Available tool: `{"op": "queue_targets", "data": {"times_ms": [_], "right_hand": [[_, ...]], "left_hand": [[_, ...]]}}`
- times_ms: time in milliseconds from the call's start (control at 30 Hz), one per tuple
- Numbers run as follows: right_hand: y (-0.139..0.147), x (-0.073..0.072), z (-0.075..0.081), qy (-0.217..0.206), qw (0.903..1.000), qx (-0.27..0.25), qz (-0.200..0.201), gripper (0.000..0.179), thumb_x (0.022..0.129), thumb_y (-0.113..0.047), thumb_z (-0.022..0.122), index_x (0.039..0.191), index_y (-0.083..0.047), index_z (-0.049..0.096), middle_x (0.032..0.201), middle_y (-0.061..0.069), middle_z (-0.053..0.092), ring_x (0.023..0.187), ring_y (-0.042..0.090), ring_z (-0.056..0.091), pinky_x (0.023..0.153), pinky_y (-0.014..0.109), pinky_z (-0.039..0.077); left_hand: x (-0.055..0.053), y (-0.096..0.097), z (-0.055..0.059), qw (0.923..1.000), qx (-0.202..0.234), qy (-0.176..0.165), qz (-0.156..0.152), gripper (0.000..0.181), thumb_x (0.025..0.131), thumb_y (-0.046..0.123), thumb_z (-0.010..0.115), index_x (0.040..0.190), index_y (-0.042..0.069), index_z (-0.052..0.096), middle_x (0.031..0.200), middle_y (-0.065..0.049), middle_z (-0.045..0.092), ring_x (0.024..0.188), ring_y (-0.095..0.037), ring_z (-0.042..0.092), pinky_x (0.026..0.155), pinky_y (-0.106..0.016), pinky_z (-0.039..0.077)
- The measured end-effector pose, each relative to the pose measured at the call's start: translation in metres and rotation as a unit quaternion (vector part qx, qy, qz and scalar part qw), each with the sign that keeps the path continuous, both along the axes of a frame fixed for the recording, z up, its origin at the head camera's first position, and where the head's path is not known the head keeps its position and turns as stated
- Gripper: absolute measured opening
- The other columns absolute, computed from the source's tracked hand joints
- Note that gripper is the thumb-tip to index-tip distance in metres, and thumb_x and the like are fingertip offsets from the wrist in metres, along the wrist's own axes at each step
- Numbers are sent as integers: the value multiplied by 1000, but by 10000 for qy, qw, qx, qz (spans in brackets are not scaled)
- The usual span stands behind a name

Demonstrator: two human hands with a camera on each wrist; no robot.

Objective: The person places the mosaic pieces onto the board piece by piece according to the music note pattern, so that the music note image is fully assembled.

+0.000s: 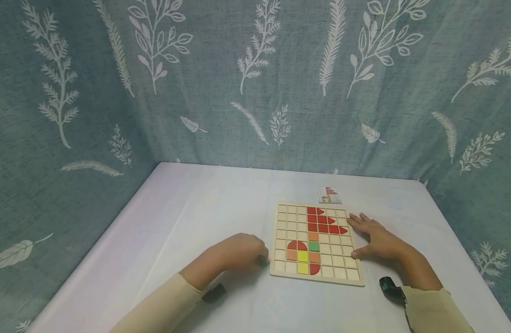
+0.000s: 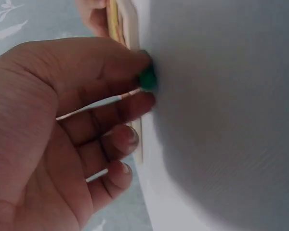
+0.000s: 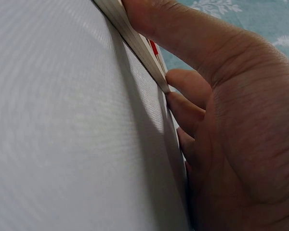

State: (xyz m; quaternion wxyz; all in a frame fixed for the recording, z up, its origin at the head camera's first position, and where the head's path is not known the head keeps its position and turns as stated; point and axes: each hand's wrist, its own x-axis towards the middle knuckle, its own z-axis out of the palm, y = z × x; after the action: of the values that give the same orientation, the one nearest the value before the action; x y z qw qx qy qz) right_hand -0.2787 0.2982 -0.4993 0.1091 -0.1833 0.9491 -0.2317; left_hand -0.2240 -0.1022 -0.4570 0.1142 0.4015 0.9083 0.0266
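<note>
A wooden grid board (image 1: 330, 273) lies on the table, bearing red, orange, yellow and green pieces. My left hand (image 1: 244, 252) is just off the board's left edge. Between its thumb and index finger it pinches a small green piece (image 2: 147, 79), seen best in the left wrist view; the fingers mostly hide its shape. At the board's right side, my right hand (image 1: 380, 238) rests with spread fingers, thumb and fingertips at the edge. The right wrist view shows the thumb (image 3: 159, 19) on the board's rim (image 3: 135, 45).
Behind the board lies a small pattern card (image 1: 328, 195) with a printed grid and a similar coloured figure. A white cloth covers the table (image 1: 214, 203). Leaf-patterned blue-green curtains (image 1: 222, 83) hang behind and at both sides.
</note>
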Motion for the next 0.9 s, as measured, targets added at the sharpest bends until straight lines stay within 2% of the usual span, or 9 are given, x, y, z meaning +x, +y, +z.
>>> {"op": "queue_targets", "data": {"times_ms": [67, 200, 300, 433, 533, 667, 900], "right_hand": [[1, 0, -1, 8, 10000, -16, -12, 118, 59, -63, 81, 151, -6, 33, 157, 21, 19, 143, 46, 5, 108, 65, 5], [1, 1, -1, 33, 10000, -35, 5, 119, 59, -63, 81, 151, -5, 33, 157, 21, 20, 143, 45, 5, 109, 63, 4], [0, 2, 0, -1, 10000, -45, -30, 119, 59, -63, 81, 151, -6, 33, 157, 20, 19, 143, 46, 4, 109, 64, 5], [-1, 2, 2, -11, 10000, -39, -70, 118, 58, -62, 82, 151, -7, 33, 158, 19, 19, 143, 45, 4, 107, 66, 5], [-1, 2, 2, 11, 10000, -29, -52, 118, 59, -62, 82, 151, -7, 34, 158, 19, 20, 143, 45, 4, 108, 66, 5], [0, 2, 2, 9, 10000, -21, -57, 117, 59, -63, 81, 151, -7, 34, 158, 19, 20, 143, 45, 5, 107, 67, 6], [2, 1, -1, 50, 10000, -55, 19, 116, 60, -62, 81, 150, -7, 34, 157, 18, 21, 143, 44, 5, 108, 65, 5]], "left_hand": [[-2, -4, 0, 9999, 71, 45, 107, 20, 80, 6, 73, 88, 23, 72, 72, 12, 51, 65, -9, 42, 61, -25, 43], [-8, -10, -2, 9979, 275, 255, 530, 33, 84, 1, 68, 105, 24, 73, 84, 12, 58, 70, -8, 49, 68, -25, 47], [-11, -12, -3, 9957, 364, 372, 773, 31, 86, 3, 67, 111, 22, 72, 90, 11, 61, 72, -6, 52, 72, -25, 49], [-12, -12, -3, 9970, 388, 324, 594, 19, 85, 11, 70, 102, 21, 73, 86, 12, 60, 70, -5, 52, 70, -25, 49], [-11, -10, -2, 9983, 346, 245, 390, 11, 82, 15, 72, 90, 22, 72, 77, 12, 53, 65, -6, 46, 62, -25, 45], [-11, -7, -3, 9989, 261, 262, 302, 8, 81, 16, 72, 82, 23, 69, 70, 11, 47, 61, -8, 39, 55, -25, 38], [-10, 2, -3, 9983, 328, 439, 202, 4, 83, 22, 73, 86, 22, 70, 70, 13, 47, 60, -7, 41, 55, -22, 39]]}}
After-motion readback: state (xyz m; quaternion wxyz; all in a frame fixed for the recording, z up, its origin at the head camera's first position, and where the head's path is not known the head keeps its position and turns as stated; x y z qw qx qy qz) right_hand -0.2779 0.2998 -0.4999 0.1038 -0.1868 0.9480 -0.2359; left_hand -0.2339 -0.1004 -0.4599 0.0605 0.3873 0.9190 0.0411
